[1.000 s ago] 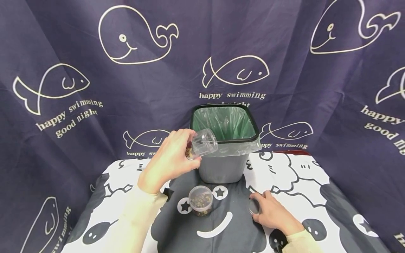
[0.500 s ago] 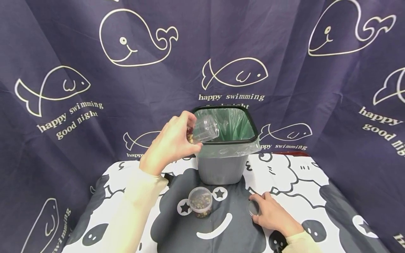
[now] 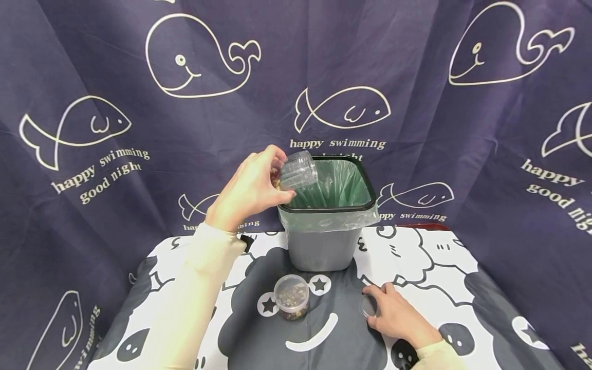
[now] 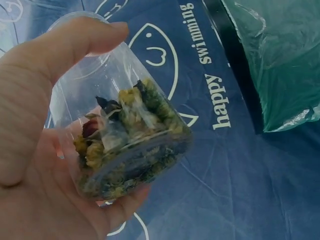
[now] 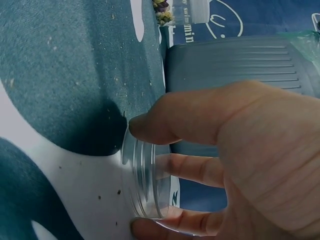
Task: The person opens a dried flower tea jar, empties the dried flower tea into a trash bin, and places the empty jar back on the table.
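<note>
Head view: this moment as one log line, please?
left hand: grips tilted jar of dried flowers near trash bin | right hand: holds clear threaded lid on tablecloth | second jar: upright, in front of bin

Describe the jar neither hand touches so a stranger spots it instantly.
Start at the black-rimmed gray bin. On the printed cloth in front of it, between two white star-marked circles, stands a clear jar of dried bits. Unlike the tilted jar in the left hand, it stands untouched, lid on.
</note>
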`<action>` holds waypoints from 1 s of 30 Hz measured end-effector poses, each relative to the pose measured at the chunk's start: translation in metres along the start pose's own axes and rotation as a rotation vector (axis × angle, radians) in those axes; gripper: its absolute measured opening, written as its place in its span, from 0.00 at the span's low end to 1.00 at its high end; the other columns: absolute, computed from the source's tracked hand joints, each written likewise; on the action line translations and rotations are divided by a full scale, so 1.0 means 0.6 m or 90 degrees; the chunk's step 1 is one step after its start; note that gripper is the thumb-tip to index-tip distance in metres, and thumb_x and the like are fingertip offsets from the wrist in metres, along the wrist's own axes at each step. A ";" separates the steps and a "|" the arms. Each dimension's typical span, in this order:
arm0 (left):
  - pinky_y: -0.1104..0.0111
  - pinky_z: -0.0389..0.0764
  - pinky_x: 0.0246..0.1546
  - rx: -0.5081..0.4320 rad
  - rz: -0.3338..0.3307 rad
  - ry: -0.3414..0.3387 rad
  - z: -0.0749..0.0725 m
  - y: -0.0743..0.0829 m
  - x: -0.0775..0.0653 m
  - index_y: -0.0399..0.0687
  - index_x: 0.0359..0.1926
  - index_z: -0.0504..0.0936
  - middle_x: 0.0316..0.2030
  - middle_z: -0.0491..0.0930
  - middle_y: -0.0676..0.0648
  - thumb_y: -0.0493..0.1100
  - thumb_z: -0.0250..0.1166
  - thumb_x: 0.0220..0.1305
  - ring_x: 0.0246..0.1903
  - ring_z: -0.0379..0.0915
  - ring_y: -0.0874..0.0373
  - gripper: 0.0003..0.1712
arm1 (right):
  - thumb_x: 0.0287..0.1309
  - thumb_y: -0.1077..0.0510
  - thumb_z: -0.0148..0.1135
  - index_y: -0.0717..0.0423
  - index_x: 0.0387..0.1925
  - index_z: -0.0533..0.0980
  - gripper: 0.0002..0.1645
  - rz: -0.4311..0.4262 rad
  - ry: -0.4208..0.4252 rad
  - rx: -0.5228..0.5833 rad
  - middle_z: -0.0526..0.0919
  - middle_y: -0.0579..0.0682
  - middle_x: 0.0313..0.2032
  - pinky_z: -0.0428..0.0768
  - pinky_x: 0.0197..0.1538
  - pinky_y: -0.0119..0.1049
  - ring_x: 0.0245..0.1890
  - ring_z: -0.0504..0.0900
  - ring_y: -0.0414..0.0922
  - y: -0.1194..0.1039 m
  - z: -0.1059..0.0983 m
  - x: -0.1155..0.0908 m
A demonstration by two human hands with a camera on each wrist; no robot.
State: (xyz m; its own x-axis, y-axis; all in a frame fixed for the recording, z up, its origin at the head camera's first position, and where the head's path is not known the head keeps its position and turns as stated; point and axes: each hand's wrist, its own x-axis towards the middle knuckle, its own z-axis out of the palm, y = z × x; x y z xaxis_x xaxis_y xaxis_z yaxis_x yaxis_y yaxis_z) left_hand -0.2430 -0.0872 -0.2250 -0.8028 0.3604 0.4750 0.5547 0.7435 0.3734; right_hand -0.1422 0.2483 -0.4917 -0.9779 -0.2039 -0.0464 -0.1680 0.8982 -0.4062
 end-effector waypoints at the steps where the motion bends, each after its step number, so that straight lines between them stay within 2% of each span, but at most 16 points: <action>1: 0.58 0.74 0.53 -0.001 -0.003 -0.001 0.000 -0.001 0.001 0.49 0.55 0.76 0.44 0.86 0.50 0.50 0.80 0.44 0.48 0.75 0.51 0.36 | 0.42 0.55 0.77 0.47 0.58 0.79 0.36 -0.001 0.002 0.000 0.72 0.52 0.39 0.77 0.38 0.44 0.31 0.72 0.44 0.000 0.000 0.000; 5: 0.59 0.75 0.53 -0.017 -0.004 -0.004 0.003 -0.006 0.006 0.50 0.55 0.77 0.44 0.86 0.50 0.49 0.81 0.44 0.49 0.77 0.52 0.35 | 0.42 0.55 0.77 0.47 0.58 0.79 0.36 -0.008 0.009 0.002 0.71 0.51 0.38 0.76 0.38 0.44 0.31 0.71 0.43 -0.001 0.001 -0.001; 10: 0.61 0.77 0.51 -0.034 0.022 0.009 0.004 -0.009 0.012 0.47 0.54 0.79 0.43 0.85 0.47 0.46 0.82 0.44 0.46 0.79 0.53 0.35 | 0.42 0.55 0.77 0.46 0.58 0.79 0.36 -0.005 0.006 0.005 0.71 0.51 0.38 0.76 0.38 0.44 0.31 0.71 0.43 -0.002 0.000 -0.001; 18: 0.61 0.77 0.50 -0.021 0.032 0.030 -0.005 -0.009 0.020 0.48 0.55 0.81 0.45 0.79 0.46 0.48 0.83 0.41 0.46 0.76 0.52 0.36 | 0.44 0.55 0.77 0.46 0.60 0.78 0.37 0.015 -0.003 0.001 0.71 0.51 0.39 0.76 0.39 0.45 0.32 0.71 0.44 -0.003 0.000 -0.001; 25: 0.62 0.76 0.47 -0.012 0.033 0.047 -0.016 -0.009 0.029 0.51 0.56 0.84 0.44 0.74 0.46 0.50 0.85 0.41 0.44 0.72 0.52 0.38 | 0.43 0.55 0.78 0.51 0.64 0.76 0.42 -0.010 0.026 -0.015 0.72 0.55 0.41 0.77 0.38 0.46 0.32 0.72 0.45 -0.008 0.004 -0.007; 30: 0.62 0.76 0.46 -0.001 0.034 0.035 -0.021 -0.005 0.044 0.51 0.58 0.83 0.43 0.75 0.47 0.50 0.84 0.41 0.42 0.72 0.52 0.39 | 0.45 0.51 0.78 0.51 0.67 0.73 0.45 -0.021 0.037 -0.050 0.74 0.57 0.46 0.79 0.39 0.49 0.38 0.77 0.48 -0.024 -0.010 -0.019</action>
State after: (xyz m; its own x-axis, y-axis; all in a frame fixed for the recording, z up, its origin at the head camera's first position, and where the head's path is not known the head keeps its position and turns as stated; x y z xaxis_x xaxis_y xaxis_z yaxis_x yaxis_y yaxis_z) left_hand -0.2628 -0.0869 -0.2038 -0.7588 0.3677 0.5377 0.5967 0.7233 0.3475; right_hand -0.1293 0.2403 -0.4798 -0.9767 -0.2136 0.0198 -0.2079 0.9195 -0.3335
